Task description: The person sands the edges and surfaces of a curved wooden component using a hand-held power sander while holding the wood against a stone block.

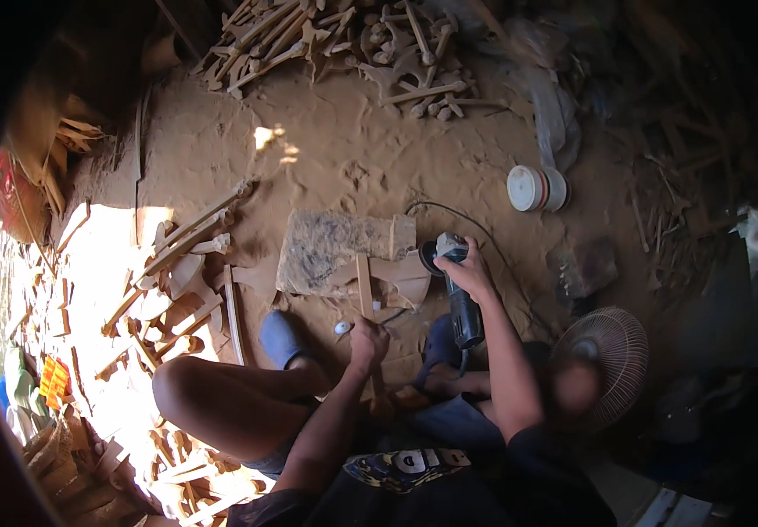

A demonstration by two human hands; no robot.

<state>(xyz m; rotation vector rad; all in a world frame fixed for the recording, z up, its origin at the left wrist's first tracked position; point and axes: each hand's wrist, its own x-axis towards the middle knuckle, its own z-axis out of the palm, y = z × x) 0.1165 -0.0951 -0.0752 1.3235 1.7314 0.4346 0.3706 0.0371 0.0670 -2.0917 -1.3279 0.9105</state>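
My left hand (367,344) is closed round a narrow wooden strip (364,283). The strip points away from me, its far end over a worn, dark-stained block (322,244) on the ground. In my right hand (471,270) is an angle grinder (464,316), gripped near its head, with its body pointing back towards me. The grinder's dark disc (429,256) is close to the right end of a flat shaped wooden piece (407,277) along the block's near side. Whether the disc touches that piece I cannot tell.
Cut wooden pieces (190,241) lie in sunlight on the left, and a larger heap (335,39) is at the back. A white tub (528,189) lies at the right. Near my right arm stands a round fan (611,360). A cable (484,230) curves over the dusty ground.
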